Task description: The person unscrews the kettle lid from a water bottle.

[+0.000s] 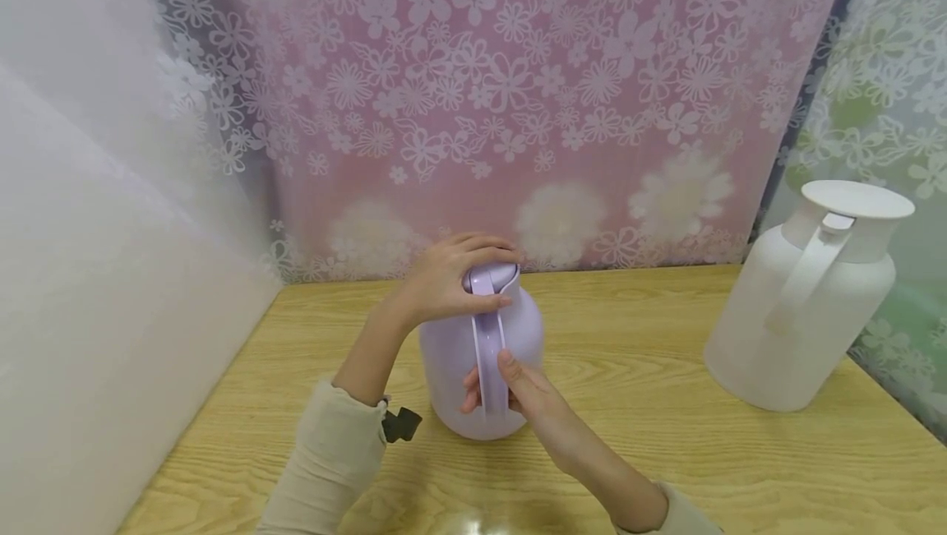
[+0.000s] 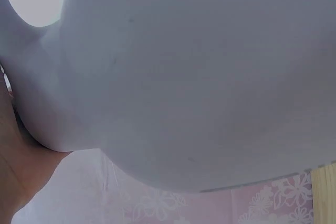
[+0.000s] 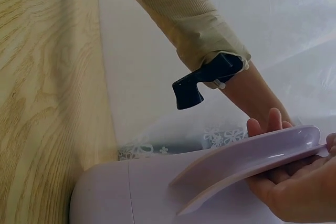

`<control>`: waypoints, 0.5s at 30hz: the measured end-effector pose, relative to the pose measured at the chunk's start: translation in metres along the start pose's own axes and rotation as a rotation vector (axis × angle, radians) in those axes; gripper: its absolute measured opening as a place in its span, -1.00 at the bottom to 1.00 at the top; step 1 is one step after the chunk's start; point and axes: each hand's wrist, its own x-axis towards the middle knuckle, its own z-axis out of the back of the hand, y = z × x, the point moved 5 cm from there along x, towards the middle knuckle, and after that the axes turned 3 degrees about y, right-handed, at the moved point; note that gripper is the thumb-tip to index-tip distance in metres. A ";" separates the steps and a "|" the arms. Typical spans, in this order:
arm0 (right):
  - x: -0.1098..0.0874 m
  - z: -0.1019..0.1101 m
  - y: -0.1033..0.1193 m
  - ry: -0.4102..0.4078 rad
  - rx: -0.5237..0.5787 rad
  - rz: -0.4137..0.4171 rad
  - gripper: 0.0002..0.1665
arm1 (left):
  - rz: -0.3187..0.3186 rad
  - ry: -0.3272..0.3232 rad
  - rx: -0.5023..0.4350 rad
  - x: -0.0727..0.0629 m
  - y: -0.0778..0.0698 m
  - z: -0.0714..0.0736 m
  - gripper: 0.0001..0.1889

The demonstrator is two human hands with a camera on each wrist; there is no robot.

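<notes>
A lavender vacuum jug (image 1: 451, 366) stands upright on the wooden table, its handle (image 1: 490, 387) facing me. My left hand (image 1: 447, 276) is wrapped over the top, thumb along the near side and fingers across the far side of the grey-purple lid (image 1: 496, 275). Up close in the left wrist view, the jug's body (image 2: 210, 77) fills most of the picture, with the left palm (image 2: 26, 171) against its neck. My right hand (image 1: 543, 412) grips the handle, thumb on its outer right side. In the right wrist view its fingertips (image 3: 268, 121) come through behind the handle.
A white vacuum jug (image 1: 795, 313) with a flat round lid stands at the right of the table (image 1: 629, 436). Behind is a pink flowered curtain (image 1: 503, 108), and a white wall (image 1: 96, 272) bounds the left side. A black camera mount (image 3: 210, 77) sits on the left wrist.
</notes>
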 end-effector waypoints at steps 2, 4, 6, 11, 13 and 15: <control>0.000 0.000 0.000 0.013 -0.007 -0.009 -0.32 | 0.013 0.011 -0.013 0.001 0.000 0.000 -0.48; 0.000 0.000 0.001 0.023 -0.014 -0.015 -0.33 | 0.023 0.022 -0.024 0.001 0.000 0.001 -0.49; 0.000 0.000 0.001 0.028 -0.018 -0.015 -0.33 | 0.029 0.030 -0.030 0.002 0.000 0.002 -0.49; 0.001 0.000 0.001 0.037 -0.015 -0.010 -0.34 | 0.046 0.041 -0.040 0.002 -0.002 0.003 -0.49; 0.001 0.000 0.001 0.040 -0.008 -0.017 -0.33 | 0.060 0.052 -0.045 0.002 -0.002 0.003 -0.49; 0.000 0.001 0.001 0.039 -0.002 -0.029 -0.33 | 0.075 0.063 -0.052 0.003 -0.002 0.002 -0.48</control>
